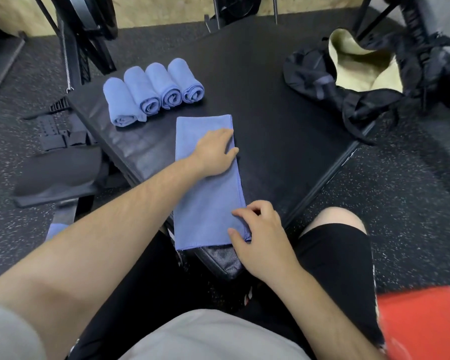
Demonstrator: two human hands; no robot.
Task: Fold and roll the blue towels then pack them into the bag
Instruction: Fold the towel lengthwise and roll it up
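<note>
A blue towel (205, 193), folded into a long strip, lies on the black padded platform (283, 141) with its near end hanging over the edge. My left hand (215, 152) rests flat on the strip's far half, fingers straight. At the near right corner my right hand (260, 229) pinches the towel's edge between thumb and curled fingers. Several rolled blue towels (151, 92) lie side by side at the platform's far left. The black bag (348, 81) sits open at the far right, showing a pale yellow lining.
Another bit of blue cloth (56, 229) shows on the floor at left. Black gym gear and a bench (60, 172) stand to the left. A red pad (424, 320) is at the bottom right. My knees flank the platform's near corner.
</note>
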